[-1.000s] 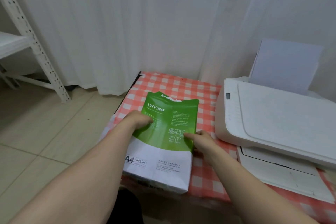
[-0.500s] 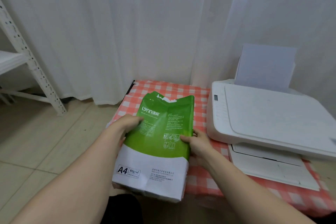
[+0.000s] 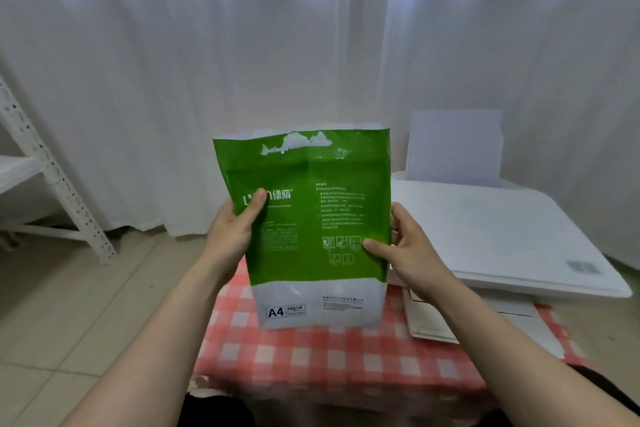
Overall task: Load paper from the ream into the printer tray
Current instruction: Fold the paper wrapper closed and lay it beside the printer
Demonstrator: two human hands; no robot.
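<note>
1. We hold the ream (image 3: 311, 218) upright above the checked table (image 3: 311, 350), left hand (image 3: 235, 229) and right hand (image 3: 408, 250) clamping its sides.
2. Its torn top gapes; tilting could spill sheets.
3. The printer (image 3: 502, 236) sits close beside; swinging might knock it.

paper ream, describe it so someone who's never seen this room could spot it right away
Start at the low table with the red and white checked cloth, in front of the white curtain. The paper ream is held upright above it between the left hand and right hand. Unlike the all-white printer to its right, its wrapper is bright green over white, marked A4, with a torn top.
</note>
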